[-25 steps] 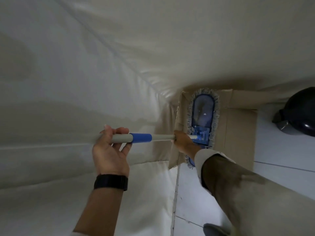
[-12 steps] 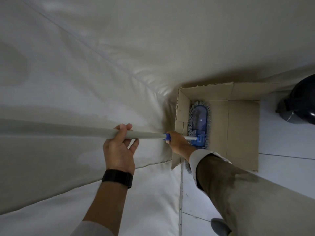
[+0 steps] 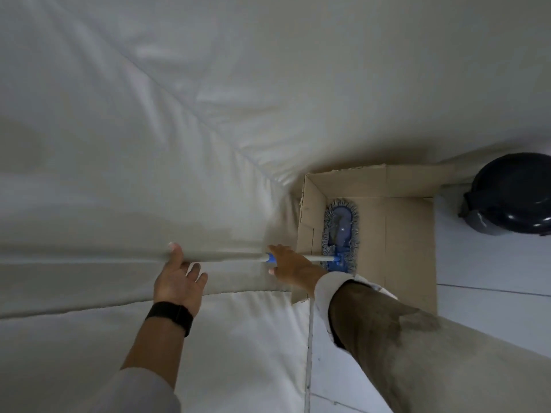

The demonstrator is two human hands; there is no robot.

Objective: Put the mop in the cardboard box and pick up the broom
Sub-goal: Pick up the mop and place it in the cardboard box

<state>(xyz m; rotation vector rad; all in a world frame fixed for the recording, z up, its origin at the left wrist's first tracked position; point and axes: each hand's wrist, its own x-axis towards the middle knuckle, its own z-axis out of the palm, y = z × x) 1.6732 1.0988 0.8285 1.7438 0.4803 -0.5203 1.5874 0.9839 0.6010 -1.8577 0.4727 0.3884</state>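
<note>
The mop head point(image 3: 340, 231), blue with a grey fringe, lies flat inside the open cardboard box point(image 3: 408, 248) along its left wall. Its grey pole point(image 3: 226, 257) runs left out of the box across the white cloth. My right hand point(image 3: 290, 265) grips the pole at its blue collar, just outside the box's left wall. My left hand point(image 3: 176, 278) is further left on the pole with fingers spread and only the thumb touching it. No broom is in view.
A white quilted cloth point(image 3: 149, 129) covers the left and top of the view. A dark round bin point(image 3: 512, 195) stands to the right of the box on the white tiled floor point(image 3: 492, 269).
The mop head sank lower into the box and the pole slid further right. My left hand opened from a grip on the pole to spread fingers.
</note>
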